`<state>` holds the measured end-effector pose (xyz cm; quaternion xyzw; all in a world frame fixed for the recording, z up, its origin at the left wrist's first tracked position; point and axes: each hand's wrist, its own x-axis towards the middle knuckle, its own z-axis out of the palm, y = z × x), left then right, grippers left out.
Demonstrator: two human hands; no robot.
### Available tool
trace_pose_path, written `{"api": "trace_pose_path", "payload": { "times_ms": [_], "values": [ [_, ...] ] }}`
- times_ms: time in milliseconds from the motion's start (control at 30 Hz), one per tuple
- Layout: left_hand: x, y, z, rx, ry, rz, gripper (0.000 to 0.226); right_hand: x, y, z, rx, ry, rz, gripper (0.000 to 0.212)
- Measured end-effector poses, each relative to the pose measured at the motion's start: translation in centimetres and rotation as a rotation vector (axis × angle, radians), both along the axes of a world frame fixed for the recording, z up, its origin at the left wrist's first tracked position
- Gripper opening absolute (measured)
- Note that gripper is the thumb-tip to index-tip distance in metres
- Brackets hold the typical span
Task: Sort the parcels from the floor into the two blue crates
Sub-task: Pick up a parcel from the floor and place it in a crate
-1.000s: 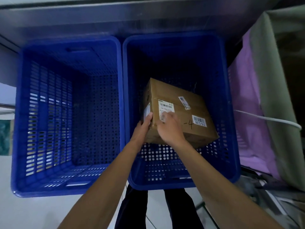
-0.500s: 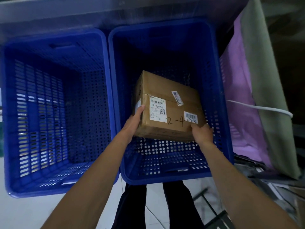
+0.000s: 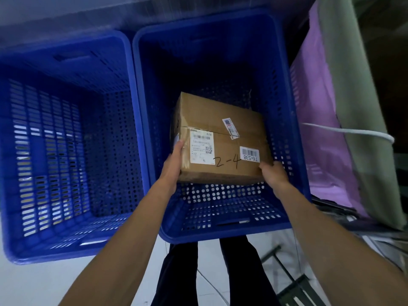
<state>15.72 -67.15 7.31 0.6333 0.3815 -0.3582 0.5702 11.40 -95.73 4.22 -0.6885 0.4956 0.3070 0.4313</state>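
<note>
The box (image 3: 220,138) sits low inside the right crate (image 3: 220,236), held between both hands and tilted a little; whether its far edge touches the perforated bottom I cannot tell. It is taped brown cardboard with square corners and no dents, so it should be stiff and take a firm squeeze. From its bulk and the two-handed hold I would judge it moderately heavy, though nothing shows what is inside. The matte card should give good grip, while the glossy label (image 3: 202,147), the barcode sticker (image 3: 249,153) and the tape seam are slicker and best avoided. The sensible hold is at opposite sides or under the bottom edges, as here. At the box's 8 o'clock the left hand (image 3: 173,164) clasps the left face, thumb lying up the top edge and the fingers hidden behind it. At 4 o'clock the right hand (image 3: 273,175) wraps the near corner, its fingers curled round and under. The crate walls stand close at 3 and 9 o'clock of the box, so knuckles may catch when letting go. The left crate (image 3: 66,250) stands at 9 o'clock, touching the right one, with no parcel visible inside. At 3 o'clock hangs purple cloth (image 3: 320,129) crossed by a white cord (image 3: 344,131); pale floor (image 3: 44,283) lies at 7 o'clock.
</note>
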Motion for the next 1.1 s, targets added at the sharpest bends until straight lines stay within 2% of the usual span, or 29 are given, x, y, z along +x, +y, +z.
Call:
{"api": "trace_pose_path", "payload": {
  "times_ms": [67, 133, 300, 400, 567, 700, 867, 1000, 1100],
  "values": [
    [-0.8, 0.1, -0.6, 0.036, 0.014, 0.013, 0.128, 0.1, 0.2, 0.4, 0.010, 0.002, 0.016, 0.067],
    [-2.1, 0.2, -1.2, 0.068, 0.032, 0.008, 0.132, 0.2, 0.6, 0.8, 0.003, 0.005, 0.064, 0.071],
    [-5.2, 0.4, -2.3, 0.168, -0.013, -0.044, 0.108, -1.5, 0.8, -0.3, -0.031, 0.048, 0.214, 0.092],
    [-6.3, 0.4, -3.5, 0.212, 0.053, -0.128, 0.095, -2.7, 1.8, 0.9, -0.061, 0.083, 0.269, 0.082],
    [-8.1, 0.1, -4.5, 0.200, 0.170, -0.185, 0.102, -5.4, 2.0, 0.1, -0.103, 0.116, 0.338, 0.078],
    [-8.6, -0.2, -5.5, 0.243, 0.215, -0.186, 0.089, -6.4, 2.4, -1.1, -0.078, 0.143, 0.385, 0.083],
    [-8.3, -0.1, -6.5, 0.306, 0.237, -0.233, 0.098, -6.3, 2.8, -1.7, -0.022, 0.169, 0.456, 0.089],
    [-8.0, -0.5, -5.4, 0.351, 0.242, -0.366, 0.079, -6.2, 2.4, -1.6, -0.003, 0.185, 0.476, 0.080],
    [-7.3, -0.7, -4.5, 0.293, 0.257, -0.445, 0.055, -6.0, 2.2, -0.8, 0.020, 0.193, 0.485, 0.060]
  ]
}}
